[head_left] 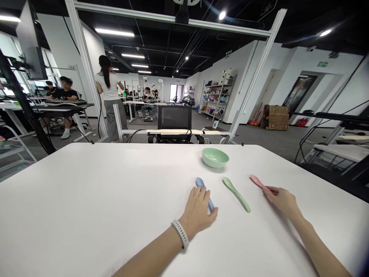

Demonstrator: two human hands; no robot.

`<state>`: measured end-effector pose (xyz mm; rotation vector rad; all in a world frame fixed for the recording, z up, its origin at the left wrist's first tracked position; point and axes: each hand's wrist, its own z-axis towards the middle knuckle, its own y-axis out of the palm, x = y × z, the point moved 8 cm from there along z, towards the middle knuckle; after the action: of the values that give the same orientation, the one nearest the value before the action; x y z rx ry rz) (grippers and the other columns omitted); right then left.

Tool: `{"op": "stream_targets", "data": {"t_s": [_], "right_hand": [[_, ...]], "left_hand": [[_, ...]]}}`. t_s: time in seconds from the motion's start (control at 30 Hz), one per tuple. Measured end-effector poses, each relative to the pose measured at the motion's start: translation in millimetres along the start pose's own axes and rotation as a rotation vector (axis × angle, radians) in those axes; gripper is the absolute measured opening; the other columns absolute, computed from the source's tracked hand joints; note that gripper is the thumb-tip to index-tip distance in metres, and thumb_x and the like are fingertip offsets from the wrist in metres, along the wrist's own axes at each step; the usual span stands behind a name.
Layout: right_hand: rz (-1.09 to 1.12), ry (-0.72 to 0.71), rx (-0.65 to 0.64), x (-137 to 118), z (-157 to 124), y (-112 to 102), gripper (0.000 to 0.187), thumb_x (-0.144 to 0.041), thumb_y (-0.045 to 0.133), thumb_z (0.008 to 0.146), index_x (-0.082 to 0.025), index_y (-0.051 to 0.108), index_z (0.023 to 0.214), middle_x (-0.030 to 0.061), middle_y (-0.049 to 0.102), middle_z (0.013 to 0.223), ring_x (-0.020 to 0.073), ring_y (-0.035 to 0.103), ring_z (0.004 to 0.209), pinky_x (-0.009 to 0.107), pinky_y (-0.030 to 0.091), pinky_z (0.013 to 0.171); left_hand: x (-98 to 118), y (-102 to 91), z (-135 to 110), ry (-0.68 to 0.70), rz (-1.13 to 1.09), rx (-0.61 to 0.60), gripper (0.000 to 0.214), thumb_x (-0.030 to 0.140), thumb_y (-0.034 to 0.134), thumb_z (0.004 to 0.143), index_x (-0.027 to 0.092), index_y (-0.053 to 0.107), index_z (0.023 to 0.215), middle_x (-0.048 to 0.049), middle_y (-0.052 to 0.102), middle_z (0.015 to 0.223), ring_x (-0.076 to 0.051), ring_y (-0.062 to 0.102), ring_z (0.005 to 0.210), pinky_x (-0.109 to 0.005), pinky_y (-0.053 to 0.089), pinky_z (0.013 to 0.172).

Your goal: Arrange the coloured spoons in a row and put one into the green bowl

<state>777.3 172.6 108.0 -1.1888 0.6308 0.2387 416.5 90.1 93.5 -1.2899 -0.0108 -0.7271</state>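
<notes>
My left hand (198, 206), with a pale watch band at its wrist, reaches over a blue spoon (211, 204). Its fingers are spread across the spoon's upper part and the thumb stands apart near the handle end; whether the fingertips press on it is hard to see. At the right, my right hand (281, 201) pinches a pink spoon (257, 181) by its handle, the bowl end pointing up and left. Between the hands a green spoon (236, 194) lies slantwise on the table, untouched. Behind the spoons sits a green bowl (215, 158).
The white table (100, 200) has a metal frame (250, 77) standing at its far edge. Beyond it are an office chair (174, 117), a standing person (111, 92) and stocked shelves (217, 98). A monitor (30, 46) hangs at the left.
</notes>
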Motion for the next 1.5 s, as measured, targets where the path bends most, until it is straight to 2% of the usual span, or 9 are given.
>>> {"op": "stream_targets", "data": {"t_s": [0.47, 0.8, 1.0, 1.33, 1.5], "right_hand": [[0.007, 0.038, -0.005, 6, 2, 2, 0.025, -0.041, 0.06, 0.082, -0.024, 0.077, 0.077, 0.0163, 0.081, 0.088, 0.0407, 0.073, 0.094, 0.045, 0.05, 0.087], [-0.001, 0.016, -0.01, 11, 4, 4, 0.032, -0.047, 0.059, 0.082, -0.022, 0.08, 0.082, 0.017, 0.08, 0.09, 0.0402, 0.073, 0.096, 0.044, 0.049, 0.086], [-0.008, 0.113, -0.002, 15, 7, 6, 0.034, -0.048, 0.06, 0.076, -0.02, 0.08, 0.083, 0.0147, 0.079, 0.084, 0.0396, 0.073, 0.094, 0.043, 0.051, 0.087], [0.011, 0.074, 0.001, 24, 15, 11, 0.039, -0.058, 0.056, 0.071, -0.025, 0.076, 0.08, 0.0175, 0.079, 0.085, 0.0436, 0.073, 0.094, 0.048, 0.051, 0.089], [0.033, 0.036, 0.024, 33, 20, 14, 0.036, -0.059, 0.057, 0.069, -0.029, 0.074, 0.077, 0.0186, 0.079, 0.086, 0.0445, 0.073, 0.093, 0.051, 0.051, 0.087]], "left_hand": [[0, 1.8, 0, 0.003, -0.006, -0.006, 0.068, 0.056, 0.046, 0.103, 0.012, 0.056, 0.153, -0.018, 0.058, 0.165, -0.033, 0.048, 0.157, -0.052, 0.031, 0.135], [-1, 2.5, 0, 0.005, -0.016, -0.004, 0.069, 0.056, 0.046, 0.104, 0.011, 0.055, 0.155, -0.0182, 0.057, 0.166, -0.033, 0.046, 0.159, -0.053, 0.031, 0.136], [0, 0.0, -1, -0.001, -0.011, -0.015, 0.068, 0.055, 0.047, 0.104, 0.011, 0.056, 0.155, -0.0173, 0.058, 0.166, -0.032, 0.047, 0.158, -0.052, 0.032, 0.136], [1, -0.2, 0, -0.017, -0.035, -0.038, 0.07, 0.055, 0.047, 0.104, 0.009, 0.054, 0.157, -0.0184, 0.055, 0.168, -0.032, 0.044, 0.161, -0.053, 0.029, 0.137], [2, -1.9, 0, -0.019, -0.026, -0.04, 0.07, 0.055, 0.049, 0.104, 0.009, 0.054, 0.156, -0.0192, 0.056, 0.167, -0.033, 0.045, 0.16, -0.053, 0.031, 0.136]]}}
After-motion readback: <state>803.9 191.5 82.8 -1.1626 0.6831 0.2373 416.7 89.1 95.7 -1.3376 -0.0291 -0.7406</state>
